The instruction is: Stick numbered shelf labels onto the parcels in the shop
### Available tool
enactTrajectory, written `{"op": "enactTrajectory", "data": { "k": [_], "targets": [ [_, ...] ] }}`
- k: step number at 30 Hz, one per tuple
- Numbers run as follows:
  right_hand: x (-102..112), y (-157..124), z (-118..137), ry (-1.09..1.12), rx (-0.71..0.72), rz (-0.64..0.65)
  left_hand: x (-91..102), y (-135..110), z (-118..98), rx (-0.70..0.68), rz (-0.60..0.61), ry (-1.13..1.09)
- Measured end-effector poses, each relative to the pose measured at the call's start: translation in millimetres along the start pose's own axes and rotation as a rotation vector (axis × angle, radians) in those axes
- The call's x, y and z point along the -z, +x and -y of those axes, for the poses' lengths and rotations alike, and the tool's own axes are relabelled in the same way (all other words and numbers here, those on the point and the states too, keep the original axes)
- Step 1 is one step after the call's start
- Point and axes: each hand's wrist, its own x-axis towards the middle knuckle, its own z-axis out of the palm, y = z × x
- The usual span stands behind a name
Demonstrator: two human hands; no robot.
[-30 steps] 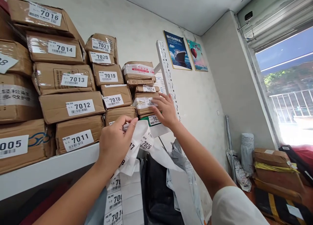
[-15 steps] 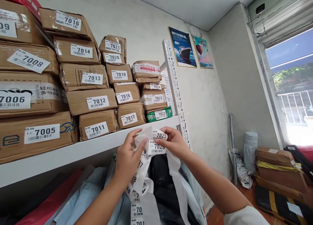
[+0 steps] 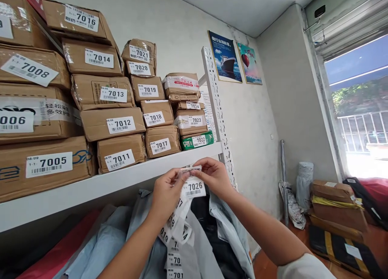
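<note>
Drawn closer together, both hands (image 3: 166, 193) (image 3: 216, 177) pinch the thin, curling paper label strip (image 3: 194, 187).

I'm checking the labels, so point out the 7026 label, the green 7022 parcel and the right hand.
7026 label (image 3: 195, 186): head view, on its printed number.
Green 7022 parcel (image 3: 198, 140): head view, front label.
Right hand (image 3: 215, 177): head view, middle of the hand.
</note>
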Motion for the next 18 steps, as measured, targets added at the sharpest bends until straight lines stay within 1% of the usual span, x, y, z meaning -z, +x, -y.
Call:
{"op": "enactTrajectory", "data": {
  "k": [2, 4, 5, 6, 8, 11, 13, 15, 16, 18],
  "targets": [
    [-8, 8, 6, -0.052, 0.089, -0.070, -4.1, 7, -9, -0.048, -0.124, 0.060],
    [-14, 22, 16, -0.167, 0.234, -0.125, -6.6, 18, -19, -0.096, -0.262, 0.097],
    [-16, 33, 21, -0.237, 0.312, -0.144, -7.0, 24, -23, -0.108, -0.298, 0.077],
    [-17, 46, 28, -0.295, 0.383, -0.163, -6.8, 29, -28, -0.108, -0.301, 0.038],
    [-15, 82, 42, -0.365, 0.479, -0.194, -4.8, 38, -33, -0.084, -0.242, -0.028],
    [-5, 152, 60, -0.472, 0.533, -0.268, 1.9, 43, -36, -0.066, -0.155, 0.027],
    [2, 196, 68, -0.582, 0.531, -0.283, 8.8, 46, -39, -0.094, -0.132, 0.114],
    [9, 230, 72, -0.691, 0.493, -0.244, 18.1, 52, -47, -0.154, -0.152, 0.242],
    [11, 242, 73, -0.746, 0.475, -0.216, 23.2, 58, -54, -0.196, -0.176, 0.345],
    [13, 254, 74, -0.855, 0.470, -0.169, 32.4, 77, -74, -0.274, -0.236, 0.622]
  ]
}}
